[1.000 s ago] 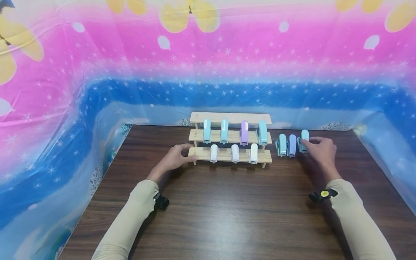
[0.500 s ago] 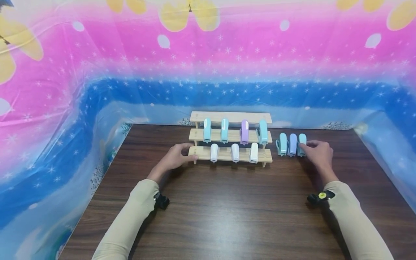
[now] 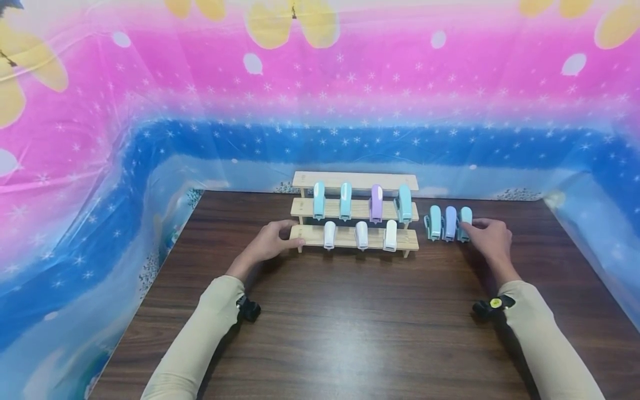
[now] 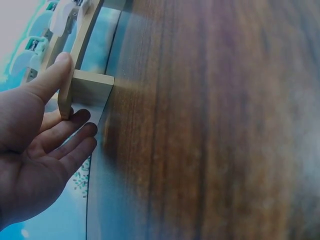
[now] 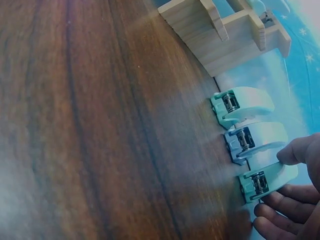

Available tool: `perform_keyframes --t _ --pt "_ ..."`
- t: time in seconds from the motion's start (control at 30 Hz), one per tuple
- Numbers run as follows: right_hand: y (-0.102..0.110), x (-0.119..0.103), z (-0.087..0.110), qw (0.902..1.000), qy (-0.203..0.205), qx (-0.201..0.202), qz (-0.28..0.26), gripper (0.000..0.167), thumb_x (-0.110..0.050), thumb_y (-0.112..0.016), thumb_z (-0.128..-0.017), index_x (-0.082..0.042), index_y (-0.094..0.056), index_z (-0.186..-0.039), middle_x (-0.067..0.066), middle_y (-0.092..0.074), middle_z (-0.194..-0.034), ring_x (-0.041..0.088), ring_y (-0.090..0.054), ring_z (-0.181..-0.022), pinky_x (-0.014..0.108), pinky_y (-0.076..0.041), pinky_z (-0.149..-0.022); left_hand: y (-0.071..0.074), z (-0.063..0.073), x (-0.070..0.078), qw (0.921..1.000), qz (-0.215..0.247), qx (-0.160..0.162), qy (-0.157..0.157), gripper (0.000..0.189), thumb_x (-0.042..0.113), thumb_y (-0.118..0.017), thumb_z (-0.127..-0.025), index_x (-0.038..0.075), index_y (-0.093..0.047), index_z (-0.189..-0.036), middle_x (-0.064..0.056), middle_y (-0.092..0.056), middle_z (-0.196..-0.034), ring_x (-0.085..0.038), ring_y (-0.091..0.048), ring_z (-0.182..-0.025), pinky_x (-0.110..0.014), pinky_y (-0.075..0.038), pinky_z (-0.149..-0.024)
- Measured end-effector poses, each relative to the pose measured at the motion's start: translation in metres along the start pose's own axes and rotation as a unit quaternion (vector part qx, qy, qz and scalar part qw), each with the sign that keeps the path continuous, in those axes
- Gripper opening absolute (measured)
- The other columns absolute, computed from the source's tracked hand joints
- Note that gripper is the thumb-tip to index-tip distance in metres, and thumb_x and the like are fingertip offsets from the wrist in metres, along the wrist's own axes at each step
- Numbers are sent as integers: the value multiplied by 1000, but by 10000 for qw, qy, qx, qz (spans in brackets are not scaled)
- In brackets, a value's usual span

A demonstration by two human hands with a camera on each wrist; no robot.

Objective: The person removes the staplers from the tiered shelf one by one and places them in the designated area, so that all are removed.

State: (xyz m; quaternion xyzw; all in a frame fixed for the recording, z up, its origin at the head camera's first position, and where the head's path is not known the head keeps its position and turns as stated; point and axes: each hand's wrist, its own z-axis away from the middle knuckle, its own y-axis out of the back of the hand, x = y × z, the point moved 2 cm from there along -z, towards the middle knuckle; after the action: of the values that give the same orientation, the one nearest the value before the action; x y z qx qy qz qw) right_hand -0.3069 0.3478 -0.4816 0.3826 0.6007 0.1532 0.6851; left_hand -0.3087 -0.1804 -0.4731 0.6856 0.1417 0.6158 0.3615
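Note:
My right hand [image 3: 489, 240] pinches a small teal stapler [image 3: 466, 216] between thumb and fingers, at the right end of a short row. Beside it stand a lavender-blue stapler [image 3: 449, 222] and another teal stapler [image 3: 434, 222]. In the right wrist view, springs show in the ends of these staplers, and the held teal stapler [image 5: 267, 182] is low down on the table. My left hand [image 3: 270, 241] grips the left end of the lowest shelf of a wooden tiered stand [image 3: 345, 235]. In the left wrist view, the thumb [image 4: 54, 77] lies over the shelf end, with fingers below.
The stand's middle shelf bears several staplers, among them a purple stapler [image 3: 376, 204]. Three white ones, including a white stapler [image 3: 361, 235], sit on the lowest shelf. A patterned cloth [image 3: 350, 144] rises behind the brown table [image 3: 350, 322].
My right hand has moved left with the teal stapler, setting it close to the lavender-blue one; over the last half second it barely moves. The left hand stays at the stand.

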Motion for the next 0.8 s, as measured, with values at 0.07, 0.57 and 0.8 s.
perform_keyframes --t 0.07,0.57,0.8 --pt "0 1 0 10000 -31 -34 5 72 -55 -58 -98 4 -59 -139 31 -58 -138 48 -46 -131 61 -38 -106 0 1 1 10000 -7 -13 15 61 36 -77 -94 2 -59 -141 -18 -58 -144 -33 -51 -136 -54 -43 -110" --pt "14 -10 6 9998 130 122 -97 72 -59 -60 -96 0 -62 -138 28 -59 -139 46 -50 -130 60 -40 -104 0 2 1 10000 -36 6 -24 62 36 -77 -93 1 -58 -142 -19 -59 -143 -34 -53 -134 -54 -44 -108" --pt "24 -23 10 9992 287 203 -193 74 -63 -61 -94 -2 -64 -137 25 -60 -139 44 -48 -132 58 -39 -104 0 0 1 10000 -4 30 -56 61 35 -77 -93 1 -58 -140 -19 -59 -143 -34 -52 -136 -54 -42 -111"
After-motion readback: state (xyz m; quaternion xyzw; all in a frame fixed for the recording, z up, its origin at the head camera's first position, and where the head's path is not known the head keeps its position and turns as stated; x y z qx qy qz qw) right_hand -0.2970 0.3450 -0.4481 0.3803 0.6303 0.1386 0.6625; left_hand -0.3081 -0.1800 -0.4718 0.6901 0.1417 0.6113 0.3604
